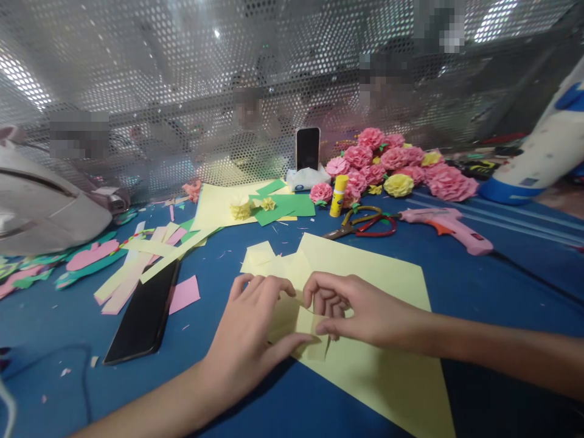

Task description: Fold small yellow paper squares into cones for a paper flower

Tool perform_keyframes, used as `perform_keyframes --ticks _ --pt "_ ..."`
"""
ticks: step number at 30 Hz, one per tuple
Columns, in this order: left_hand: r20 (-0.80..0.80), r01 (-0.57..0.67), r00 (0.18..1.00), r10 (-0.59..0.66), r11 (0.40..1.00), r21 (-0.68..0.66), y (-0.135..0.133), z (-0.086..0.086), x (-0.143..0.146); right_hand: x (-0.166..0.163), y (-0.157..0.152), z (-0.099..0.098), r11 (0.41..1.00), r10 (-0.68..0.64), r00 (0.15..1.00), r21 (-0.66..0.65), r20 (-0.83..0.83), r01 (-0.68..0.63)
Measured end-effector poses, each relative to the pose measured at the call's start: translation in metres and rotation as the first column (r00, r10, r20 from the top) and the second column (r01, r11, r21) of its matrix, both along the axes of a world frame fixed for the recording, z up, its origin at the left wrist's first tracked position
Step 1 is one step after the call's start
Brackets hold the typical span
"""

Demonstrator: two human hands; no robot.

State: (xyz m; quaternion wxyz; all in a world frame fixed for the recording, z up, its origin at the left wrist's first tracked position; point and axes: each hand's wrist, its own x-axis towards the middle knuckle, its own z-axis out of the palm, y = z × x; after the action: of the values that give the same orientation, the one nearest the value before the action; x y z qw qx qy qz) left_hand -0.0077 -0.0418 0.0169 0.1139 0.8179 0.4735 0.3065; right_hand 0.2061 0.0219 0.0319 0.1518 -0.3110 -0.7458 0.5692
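Note:
My left hand (249,337) and my right hand (353,310) meet over a small folded piece of pale yellow paper (303,325). Both hands have curled fingers pinching its edges, the left thumb pressed under it. The piece lies on a large pale yellow sheet (383,371) spread on the blue table (479,292). Smaller yellow squares (264,258) sit just beyond my fingers.
A black phone (143,316) lies flat at the left beside yellow and pink paper strips (137,271). Scissors (360,222), a pink glue gun (449,228), a glue stick (338,194), pink and yellow paper flowers (396,167) and an upright phone (308,149) stand farther back.

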Motion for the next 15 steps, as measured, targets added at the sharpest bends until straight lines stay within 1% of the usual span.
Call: perform_keyframes --ticks 1,3,4,5,6,8,10,11,12,14,15 --pt "0.036 -0.038 0.998 0.043 0.991 -0.129 0.002 -0.001 0.000 0.000 0.000 0.000 1.000 0.003 1.000 0.011 0.015 -0.003" --pt "0.096 -0.071 0.989 0.113 0.929 -0.362 0.004 -0.002 0.002 0.000 0.002 -0.002 1.000 0.005 0.999 0.009 0.043 -0.006" --pt "0.114 -0.075 0.984 0.139 0.895 -0.440 0.005 -0.003 0.004 0.001 0.003 -0.004 1.000 0.005 0.998 0.001 0.058 -0.005" --pt "0.124 -0.076 0.980 0.155 0.872 -0.483 0.005 -0.003 0.005 0.001 0.004 -0.006 1.000 0.003 0.997 -0.004 0.076 -0.002" --pt "0.126 -0.075 0.979 0.158 0.863 -0.499 0.006 -0.004 0.006 0.001 0.005 -0.008 1.000 -0.001 0.995 -0.001 0.098 0.001" --pt "0.128 -0.074 0.980 0.154 0.871 -0.486 0.006 -0.004 0.007 0.002 0.007 -0.011 0.999 0.003 0.989 0.044 0.145 -0.009" --pt "0.131 -0.068 0.981 0.146 0.877 -0.475 0.006 -0.005 0.007 0.003 0.010 -0.013 0.983 0.025 0.982 0.173 0.188 -0.058" --pt "0.129 -0.061 0.982 0.136 0.882 -0.468 0.005 -0.006 0.007 0.004 0.011 -0.014 0.959 0.038 0.978 0.268 0.204 -0.093" --pt "0.124 -0.051 0.985 0.119 0.891 -0.451 0.004 -0.007 0.007 0.005 0.012 -0.015 0.920 0.052 0.975 0.369 0.216 -0.131" --pt "0.108 -0.018 0.992 0.063 0.926 -0.378 0.002 -0.008 0.005 0.008 0.014 -0.018 0.819 0.088 0.972 0.540 0.218 -0.195" --pt "0.099 0.007 0.995 0.027 0.947 -0.322 0.000 -0.009 0.004 0.010 0.015 -0.020 0.772 0.115 0.972 0.598 0.204 -0.217"
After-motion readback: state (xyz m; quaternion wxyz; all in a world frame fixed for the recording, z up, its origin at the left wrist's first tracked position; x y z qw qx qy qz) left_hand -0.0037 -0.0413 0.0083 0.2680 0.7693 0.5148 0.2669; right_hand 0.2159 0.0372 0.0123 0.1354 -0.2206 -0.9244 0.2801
